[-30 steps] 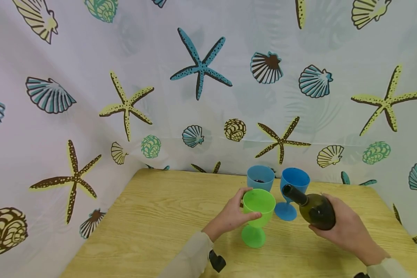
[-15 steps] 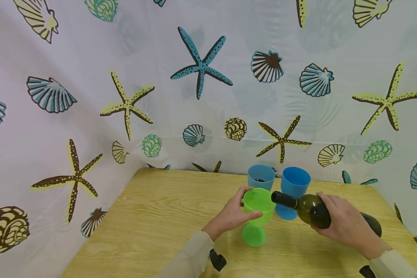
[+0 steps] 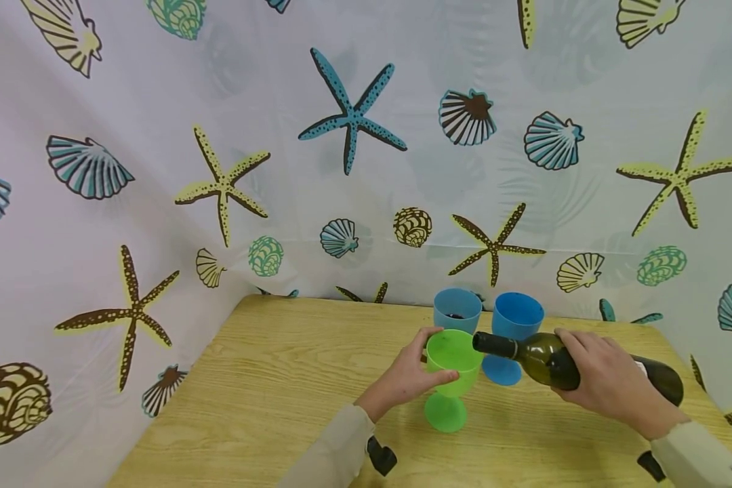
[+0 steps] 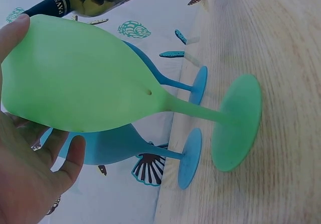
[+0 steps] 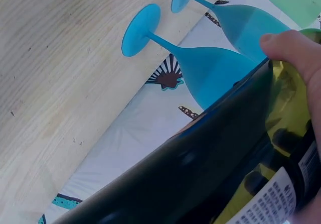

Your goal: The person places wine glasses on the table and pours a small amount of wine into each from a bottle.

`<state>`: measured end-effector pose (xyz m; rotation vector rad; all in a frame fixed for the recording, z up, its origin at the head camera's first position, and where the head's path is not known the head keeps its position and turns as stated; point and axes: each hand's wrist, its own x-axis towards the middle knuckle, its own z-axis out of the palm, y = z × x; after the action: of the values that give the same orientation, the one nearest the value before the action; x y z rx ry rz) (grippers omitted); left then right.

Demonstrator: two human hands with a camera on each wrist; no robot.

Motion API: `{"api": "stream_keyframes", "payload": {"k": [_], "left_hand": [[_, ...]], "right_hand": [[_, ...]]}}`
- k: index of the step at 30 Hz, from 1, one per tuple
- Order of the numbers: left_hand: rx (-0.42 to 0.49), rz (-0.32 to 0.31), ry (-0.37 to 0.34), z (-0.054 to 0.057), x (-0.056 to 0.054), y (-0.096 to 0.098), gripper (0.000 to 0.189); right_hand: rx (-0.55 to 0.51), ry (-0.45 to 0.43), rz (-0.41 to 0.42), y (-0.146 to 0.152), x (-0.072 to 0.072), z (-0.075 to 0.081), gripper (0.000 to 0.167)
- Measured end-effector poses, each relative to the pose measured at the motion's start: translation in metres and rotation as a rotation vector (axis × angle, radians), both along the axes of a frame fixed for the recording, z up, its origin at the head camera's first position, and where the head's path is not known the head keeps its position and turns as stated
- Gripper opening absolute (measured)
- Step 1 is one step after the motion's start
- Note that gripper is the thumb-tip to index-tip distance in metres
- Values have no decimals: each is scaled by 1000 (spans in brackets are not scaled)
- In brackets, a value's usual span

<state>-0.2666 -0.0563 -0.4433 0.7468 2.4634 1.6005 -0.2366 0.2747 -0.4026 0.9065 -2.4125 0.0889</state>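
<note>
the green goblet (image 3: 453, 369) is taken as the landmark; it stands upright on the wooden counter (image 3: 268, 400), near the middle of its right half. nearest to the camera, two pale sleeves are seen at the counter's front edge. just left of the goblet, the left hand (image 3: 402, 379) is wrapped about its bowl, with the thumb at the near side and the fingers (image 3: 423, 337) curled round the far side by the rim; in the left wrist view the bowl (image 4: 80, 78) is seen cupped in the palm, the foot flat on the counter. to the right of the goblet, a dark green wine bottle (image 3: 570, 369) is held nearly level by the right hand (image 3: 610, 386), whose fingers are clamped over the bottle's shoulder. the bottle's dark neck is pointed leftwards, and its mouth is placed at the goblet's right rim; whether they touch cannot be told. no liquid can be made out. behind the goblet, a dark blue goblet (image 3: 515, 339) is set to the right, partly hidden by the bottle neck, and a light blue goblet (image 3: 457, 312) is set straight behind, with something dark in its bottom. farthest off, a curtain (image 3: 354, 135) printed with starfish and shells is hung behind the counter.
</note>
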Motion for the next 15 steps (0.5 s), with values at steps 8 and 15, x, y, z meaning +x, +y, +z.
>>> {"api": "stream_keyframes", "payload": {"k": [8, 15], "left_hand": [[12, -3, 3, -1, -1, 0, 76], [16, -4, -3, -1, -1, 0, 76]], "right_hand": [[62, 15, -6, 0, -3, 6, 90], [82, 26, 0, -2, -4, 10, 91]]}}
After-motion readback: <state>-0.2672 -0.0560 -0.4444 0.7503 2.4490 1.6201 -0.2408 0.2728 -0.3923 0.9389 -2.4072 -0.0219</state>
